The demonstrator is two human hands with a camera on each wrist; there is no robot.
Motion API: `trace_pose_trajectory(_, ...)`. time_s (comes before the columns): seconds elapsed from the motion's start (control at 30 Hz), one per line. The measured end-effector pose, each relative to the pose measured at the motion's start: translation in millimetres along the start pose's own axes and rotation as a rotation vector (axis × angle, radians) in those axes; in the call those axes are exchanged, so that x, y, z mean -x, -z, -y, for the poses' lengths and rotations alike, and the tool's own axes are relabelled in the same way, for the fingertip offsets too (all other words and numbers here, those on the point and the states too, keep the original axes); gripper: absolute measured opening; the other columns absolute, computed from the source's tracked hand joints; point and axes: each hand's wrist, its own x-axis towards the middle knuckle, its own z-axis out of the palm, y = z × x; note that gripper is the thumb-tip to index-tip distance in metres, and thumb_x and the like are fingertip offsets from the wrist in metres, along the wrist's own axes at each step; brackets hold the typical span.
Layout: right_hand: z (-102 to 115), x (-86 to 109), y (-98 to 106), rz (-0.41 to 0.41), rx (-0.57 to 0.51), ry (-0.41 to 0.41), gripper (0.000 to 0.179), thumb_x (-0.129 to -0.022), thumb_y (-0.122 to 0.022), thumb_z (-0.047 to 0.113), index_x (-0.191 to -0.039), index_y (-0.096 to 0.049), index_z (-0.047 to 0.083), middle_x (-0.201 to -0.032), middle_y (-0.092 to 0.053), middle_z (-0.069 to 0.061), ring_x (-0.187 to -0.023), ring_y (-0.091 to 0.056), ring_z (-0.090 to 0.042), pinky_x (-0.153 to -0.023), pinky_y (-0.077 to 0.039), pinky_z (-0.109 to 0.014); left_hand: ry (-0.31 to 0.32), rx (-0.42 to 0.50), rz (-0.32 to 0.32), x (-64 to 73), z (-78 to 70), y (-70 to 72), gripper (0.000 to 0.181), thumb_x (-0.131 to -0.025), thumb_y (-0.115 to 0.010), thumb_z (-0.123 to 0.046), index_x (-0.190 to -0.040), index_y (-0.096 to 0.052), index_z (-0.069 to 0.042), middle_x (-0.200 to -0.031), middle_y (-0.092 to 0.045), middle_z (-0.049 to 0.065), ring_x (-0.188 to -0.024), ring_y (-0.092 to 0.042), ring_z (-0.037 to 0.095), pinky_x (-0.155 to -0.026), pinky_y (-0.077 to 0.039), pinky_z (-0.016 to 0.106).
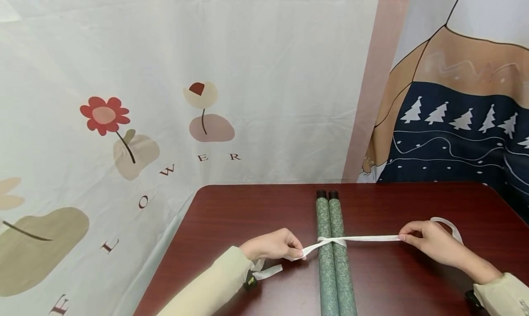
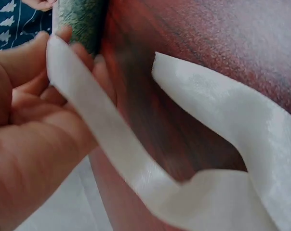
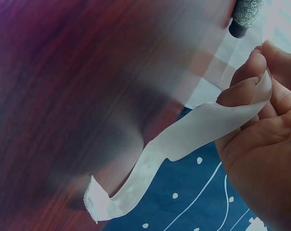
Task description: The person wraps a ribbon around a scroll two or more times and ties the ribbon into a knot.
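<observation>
Two long green patterned rods (image 1: pixel 329 279) with black end caps lie side by side on the table. A white ribbon (image 1: pixel 368 238) goes round both and crosses itself on top of them. My left hand (image 1: pixel 276 245) pinches one side of the ribbon just left of the rods. On the other side my right hand (image 1: pixel 434 242) pinches the ribbon, which runs straight from the crossing to the fingertips. In the left wrist view a loose ribbon tail (image 2: pixel 208 91) curls below the hand. Another tail (image 3: pixel 193 130) hangs from the hand in the right wrist view.
The dark red wooden table (image 1: pixel 244 210) has rounded far corners. Behind it hangs a pale printed cloth (image 1: pixel 281 77) with flowers and letters, and a dark blue part with white trees at right. A dark band (image 1: pixel 250 279) sits at the left wrist.
</observation>
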Motion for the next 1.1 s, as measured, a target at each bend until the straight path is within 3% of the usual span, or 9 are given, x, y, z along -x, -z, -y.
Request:
trace_pose_trajectory(0.17,0,-0.1,0,0.003,-0.009,-0.009,0.015,-0.090,-0.080,0.007,-0.088,-0.075,0.021,-0.079,-0.066,0.013,-0.071,-0.049,0.002,-0.062,-0.043,-0.023,-0.040,0.131,0.037,6.1,1.8,3.8,0.018,-0.103,-0.061,-0.003,-0.100,-0.071,0.011,-0.074,-0.056,0.002,-0.069,-0.047,0.010,-0.066,-0.039,0.024)
trace_pose_trajectory(0.27,-1,0.3,-2,-0.003,-0.014,0.010,0.017,-0.090,-0.080,0.006,-0.087,-0.074,0.022,-0.079,-0.065,0.015,-0.072,-0.049,0.003,-0.062,-0.043,-0.023,-0.079,0.239,-0.027,5.9,4.2,4.6,0.024,-0.105,-0.058,-0.005,-0.103,-0.064,0.017,-0.089,-0.068,0.013,-0.080,-0.055,0.011,-0.077,-0.045,0.027)
trace_pose_trajectory(0.4,-1,0.9,-3,0.030,-0.013,-0.012,0.013,-0.092,-0.079,0.009,-0.089,-0.074,0.020,-0.080,-0.066,0.014,-0.072,-0.049,0.003,-0.063,-0.044,-0.023,-0.139,0.398,-0.136,1.4,5.6,5.5,0.031,-0.109,-0.054,-0.009,-0.109,-0.063,0.020,-0.111,-0.070,0.021,-0.098,-0.060,0.019,-0.093,-0.047,0.035)
trace_pose_trajectory(0.5,0,1.7,-3,0.054,-0.016,-0.039,0.010,-0.093,-0.078,0.010,-0.090,-0.074,0.019,-0.080,-0.066,0.013,-0.072,-0.049,0.002,-0.063,-0.044,-0.023,-0.174,0.538,-0.177,-4.4,5.1,3.4,0.032,-0.111,-0.050,-0.013,-0.097,-0.068,0.010,-0.124,-0.069,0.022,-0.111,-0.061,0.022,-0.104,-0.047,0.047)
trace_pose_trajectory(0.57,1,2.0,-4,0.056,-0.015,-0.039,0.010,-0.092,-0.079,0.010,-0.090,-0.074,0.019,-0.080,-0.066,0.012,-0.071,-0.049,0.002,-0.063,-0.044,-0.023,-0.198,0.638,-0.190,-9.0,3.8,0.9,0.035,-0.112,-0.049,-0.018,-0.087,-0.069,-0.004,-0.130,-0.068,0.020,-0.118,-0.060,0.021,-0.112,-0.041,0.054)
trace_pose_trajectory(0.67,1,2.7,-5,0.053,-0.013,-0.034,0.010,-0.092,-0.079,0.010,-0.090,-0.074,0.018,-0.080,-0.066,0.013,-0.071,-0.048,0.002,-0.063,-0.043,-0.023,-0.237,0.783,-0.213,-16.6,1.3,-3.5,0.045,-0.113,-0.048,-0.029,-0.074,-0.067,-0.017,-0.129,-0.071,0.013,-0.126,-0.060,0.022,-0.116,-0.035,0.059)
trace_pose_trajectory(0.77,0,3.6,-6,0.053,-0.015,-0.028,0.010,-0.092,-0.078,0.010,-0.090,-0.074,0.018,-0.079,-0.065,0.013,-0.071,-0.047,0.002,-0.063,-0.042,-0.023,-0.282,0.905,-0.225,-25.3,-0.7,-7.7,0.049,-0.111,-0.048,-0.038,-0.072,-0.072,-0.020,-0.122,-0.074,0.006,-0.128,-0.061,0.025,-0.119,-0.033,0.053)
trace_pose_trajectory(0.87,-1,3.5,-7,0.047,-0.027,-0.005,0.010,-0.092,-0.078,0.009,-0.090,-0.074,0.018,-0.079,-0.064,0.014,-0.070,-0.047,0.002,-0.062,-0.042,-0.023,-0.311,0.988,-0.233,-33.7,-2.4,-11.5,0.050,-0.110,-0.045,-0.041,-0.080,-0.079,-0.018,-0.112,-0.077,0.002,-0.121,-0.066,0.022,-0.116,-0.038,0.043)
trace_pose_trajectory(1.1,-1,3.7,-7,0.067,-0.049,0.008,0.011,-0.092,-0.078,0.007,-0.089,-0.074,0.017,-0.078,-0.064,0.014,-0.070,-0.048,0.003,-0.062,-0.043,-0.022,-0.332,1.023,-0.315,-47.6,-9.8,-19.8,0.044,-0.115,-0.037,-0.014,-0.089,-0.073,-0.011,-0.094,-0.071,0.004,-0.098,-0.071,0.018,-0.100,-0.050,0.029)
